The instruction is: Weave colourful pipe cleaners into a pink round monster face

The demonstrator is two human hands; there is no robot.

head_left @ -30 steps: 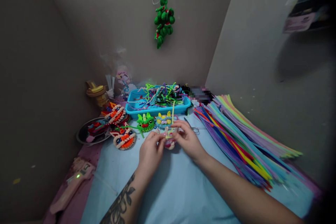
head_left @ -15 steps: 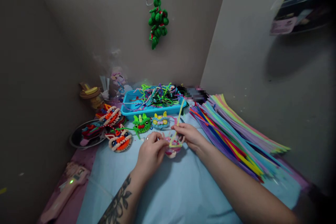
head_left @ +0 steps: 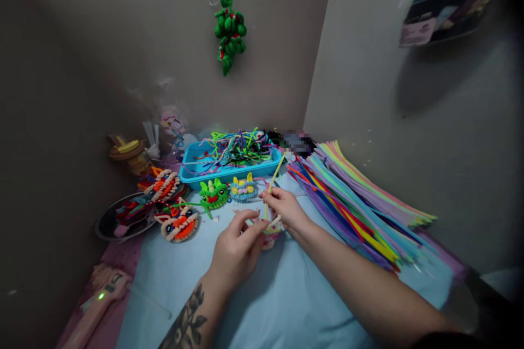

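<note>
A pale yellow pipe cleaner [head_left: 277, 172] rises at a slant from my right hand [head_left: 289, 211], whose thumb and fingers pinch it. Its lower part runs down to a small pink pipe-cleaner figure [head_left: 269, 242], mostly covered by my fingers. My left hand [head_left: 239, 245] is closed round the left side of that figure, thumb and forefinger together. Just beyond the hands sit a green animal-face piece [head_left: 213, 194] and a blue one with yellow eyes [head_left: 243, 190]. To the left lies an orange and cream animal face [head_left: 180, 224].
A blue tray [head_left: 192, 175] of pipe-cleaner scraps stands at the back. Long coloured pipe cleaners [head_left: 360, 202] spread over the right side. At left are a metal bowl [head_left: 100, 229], a lidded cup [head_left: 133, 158] and a pink glue gun [head_left: 104, 297]. A green ornament [head_left: 230, 30] hangs above.
The view has turned a little to the right. My left fingers have shifted over the figure, covering the yellow pipe cleaner's lower bend. My right hand keeps its pinch on it.
</note>
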